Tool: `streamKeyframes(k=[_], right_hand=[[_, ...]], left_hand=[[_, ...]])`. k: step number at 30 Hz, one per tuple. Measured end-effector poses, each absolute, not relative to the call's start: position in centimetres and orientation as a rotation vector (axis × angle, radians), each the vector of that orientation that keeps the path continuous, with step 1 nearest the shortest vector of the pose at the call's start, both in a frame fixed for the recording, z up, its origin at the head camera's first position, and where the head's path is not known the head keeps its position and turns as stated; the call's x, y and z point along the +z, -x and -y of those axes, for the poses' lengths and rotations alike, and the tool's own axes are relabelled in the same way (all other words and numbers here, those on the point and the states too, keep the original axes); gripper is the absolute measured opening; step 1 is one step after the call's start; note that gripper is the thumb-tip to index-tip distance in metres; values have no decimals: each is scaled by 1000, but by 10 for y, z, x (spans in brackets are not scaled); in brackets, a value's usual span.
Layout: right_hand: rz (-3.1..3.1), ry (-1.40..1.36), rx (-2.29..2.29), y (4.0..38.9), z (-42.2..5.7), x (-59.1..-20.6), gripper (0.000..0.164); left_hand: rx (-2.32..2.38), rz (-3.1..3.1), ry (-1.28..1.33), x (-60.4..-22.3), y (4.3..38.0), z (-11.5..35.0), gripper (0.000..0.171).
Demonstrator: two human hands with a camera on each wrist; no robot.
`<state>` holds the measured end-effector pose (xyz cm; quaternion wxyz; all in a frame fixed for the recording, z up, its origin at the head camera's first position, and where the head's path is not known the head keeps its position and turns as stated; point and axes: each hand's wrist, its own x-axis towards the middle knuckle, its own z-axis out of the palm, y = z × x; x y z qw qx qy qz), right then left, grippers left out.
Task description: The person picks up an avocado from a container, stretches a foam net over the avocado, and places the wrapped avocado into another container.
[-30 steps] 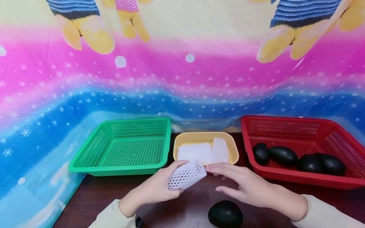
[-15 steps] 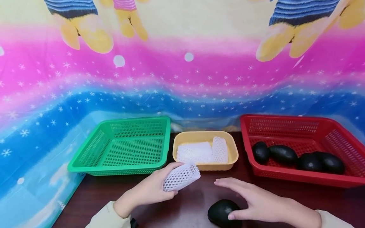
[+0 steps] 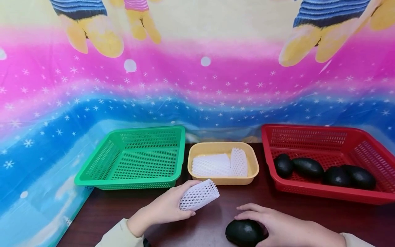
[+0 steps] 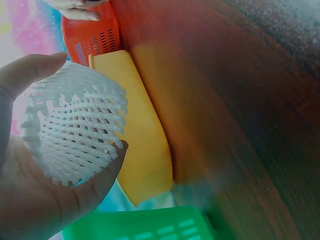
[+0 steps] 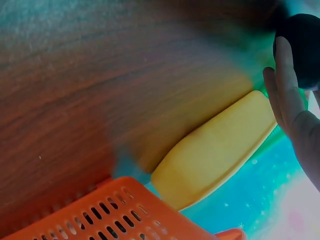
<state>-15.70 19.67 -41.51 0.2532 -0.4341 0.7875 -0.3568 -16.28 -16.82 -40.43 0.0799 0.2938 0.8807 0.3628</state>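
Observation:
In the head view my left hand (image 3: 163, 208) grips a white foam fruit net (image 3: 199, 195), a hollow mesh sleeve held above the table. The left wrist view looks into the open end of this net (image 4: 80, 125), with thumb and fingers curled around its sides. At the table's near side my right hand (image 3: 277, 224) holds a dark avocado (image 3: 243, 231), fingers over its far side and thumb at its near side. The right wrist view shows the fingers against the avocado (image 5: 302, 50); its far part is cut off by the frame.
A green basket (image 3: 129, 183) stands at the left with its bottom bare. In the middle, a yellow tray (image 3: 222, 181) contains more foam nets (image 3: 211, 165). The red basket (image 3: 333, 195) at the right holds several avocados (image 3: 307, 168). A printed cloth (image 3: 197, 85) hangs behind.
My right hand has left the foam net, moved down and toward me, and closed around the avocado on the table. My left hand has shifted slightly left and down with the net.

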Motion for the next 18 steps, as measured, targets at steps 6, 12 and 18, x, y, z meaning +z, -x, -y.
streamKeyframes(k=[6, 12, 18], right_hand=[[-2149, 1253, -990, 157, -193, -422, 59], [-2150, 1257, -1010, 158, -192, -424, 56], [-2139, 1216, -1044, 161, -192, -423, 56]], left_hand=[[1068, -2648, -894, -406, 162, 167, 81], [1025, -2638, -898, -409, 162, 166, 79], [999, -2621, -952, -413, 162, 160, 76]])
